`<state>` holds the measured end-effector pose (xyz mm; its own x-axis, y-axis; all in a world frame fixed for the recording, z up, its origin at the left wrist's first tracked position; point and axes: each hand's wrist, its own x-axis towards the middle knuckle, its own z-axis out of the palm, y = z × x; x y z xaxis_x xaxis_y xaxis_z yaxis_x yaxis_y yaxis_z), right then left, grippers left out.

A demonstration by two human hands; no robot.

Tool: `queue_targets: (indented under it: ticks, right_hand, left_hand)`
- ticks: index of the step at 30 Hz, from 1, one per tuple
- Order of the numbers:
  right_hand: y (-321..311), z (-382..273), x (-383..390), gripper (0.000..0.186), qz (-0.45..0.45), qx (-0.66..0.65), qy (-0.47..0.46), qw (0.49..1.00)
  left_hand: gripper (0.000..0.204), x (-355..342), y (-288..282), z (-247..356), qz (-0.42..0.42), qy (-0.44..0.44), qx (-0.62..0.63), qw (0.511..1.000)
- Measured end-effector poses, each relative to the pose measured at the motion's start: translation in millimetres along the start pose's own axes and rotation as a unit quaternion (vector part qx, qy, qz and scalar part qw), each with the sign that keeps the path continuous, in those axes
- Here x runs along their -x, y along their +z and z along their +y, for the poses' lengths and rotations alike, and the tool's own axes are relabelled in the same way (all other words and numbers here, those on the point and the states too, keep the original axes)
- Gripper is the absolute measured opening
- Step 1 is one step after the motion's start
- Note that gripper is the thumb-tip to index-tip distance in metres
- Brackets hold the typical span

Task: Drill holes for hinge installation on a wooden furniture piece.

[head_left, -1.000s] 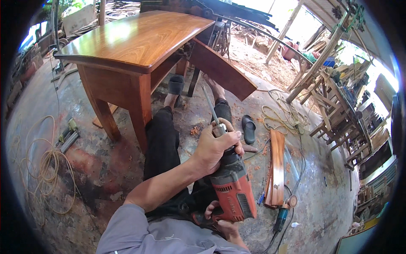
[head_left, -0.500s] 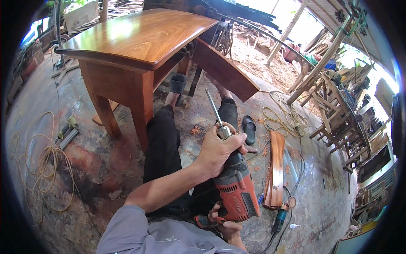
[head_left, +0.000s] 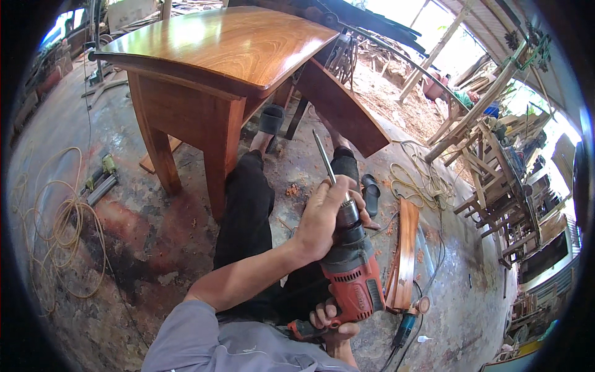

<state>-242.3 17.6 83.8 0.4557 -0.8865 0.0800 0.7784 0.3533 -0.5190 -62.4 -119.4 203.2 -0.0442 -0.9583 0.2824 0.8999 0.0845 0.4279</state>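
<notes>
A red and black power drill (head_left: 355, 286) lies across my lap, tilted with its front end pointing away from me. My left hand (head_left: 322, 217) is wrapped round the metal chuck (head_left: 348, 214) at its front. From the chuck sticks a long, thin bit (head_left: 321, 154). Lower down, my right hand (head_left: 334, 321) closes on the rear handle near the trigger, its palm hidden behind the tool. My legs in dark trousers stretch out toward a polished wooden table (head_left: 211, 43).
A brown board (head_left: 342, 110) leans out from the table. On the floor to the right lie a wooden plank (head_left: 406, 248), a teal angle grinder (head_left: 406, 327), a dark sandal (head_left: 371, 193) and a coiled hose (head_left: 416, 186). Another coil (head_left: 65, 239) and a nail-gun-like tool (head_left: 102, 180) lie left.
The view has shifted slightly, so the table sits further right. My left hand has turned on the chuck, its fingers now lying higher along the base of the bit.
</notes>
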Motion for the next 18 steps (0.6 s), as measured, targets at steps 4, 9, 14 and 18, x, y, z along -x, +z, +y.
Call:
queue_targets:
  ticks: [4, 9, 14, 18]
  right_hand:
    - [-9, 1, -1, 0.096, -0.069, -0.121, 0.015, 0.99]
    - [-14, 0, 3, 0.095, -0.078, -0.148, 0.033, 0.985]
    - [-9, -2, 6, 0.091, -0.065, -0.122, 0.026, 0.99]
    - [-10, -3, 5, 0.091, -0.083, -0.132, 0.033, 0.987]
  left_hand:
    - [0.055, 1, -3, 1, -0.035, -0.013, 0.054, 0.998]
    - [0.051, -23, -25, 13, -0.064, -0.001, 0.044, 0.997]
    - [0.031, -32, -42, 15, -0.063, 0.006, 0.038, 0.997]
    - [0.032, -29, -35, 19, -0.026, 0.014, -0.026, 0.999]
